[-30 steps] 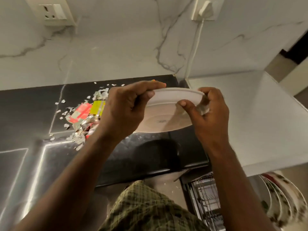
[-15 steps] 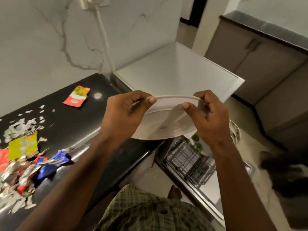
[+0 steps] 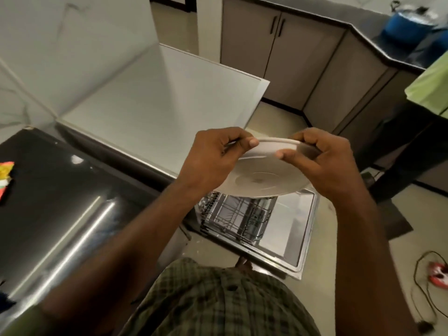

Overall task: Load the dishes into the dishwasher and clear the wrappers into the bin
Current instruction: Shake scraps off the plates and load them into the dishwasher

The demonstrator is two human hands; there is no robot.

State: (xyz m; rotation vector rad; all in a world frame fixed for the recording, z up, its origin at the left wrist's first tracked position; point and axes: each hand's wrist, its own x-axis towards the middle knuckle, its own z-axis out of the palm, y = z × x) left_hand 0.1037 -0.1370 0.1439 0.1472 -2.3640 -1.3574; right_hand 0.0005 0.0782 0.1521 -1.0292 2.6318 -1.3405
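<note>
Both hands raised, left hand (image 3: 208,156), right hand (image 3: 322,161) pinching plate (image 3: 261,178) rim, underside showing.

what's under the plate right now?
Below the plate, held by left hand and right hand: the dishwasher rack, visible part empty. The rack's far end is covered.

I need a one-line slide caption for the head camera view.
Both hands, left and right, hold a white plate above the open dishwasher rack.

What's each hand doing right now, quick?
Left hand: closed on the plate rim.
Right hand: closed on the same plate's opposite rim.
</note>
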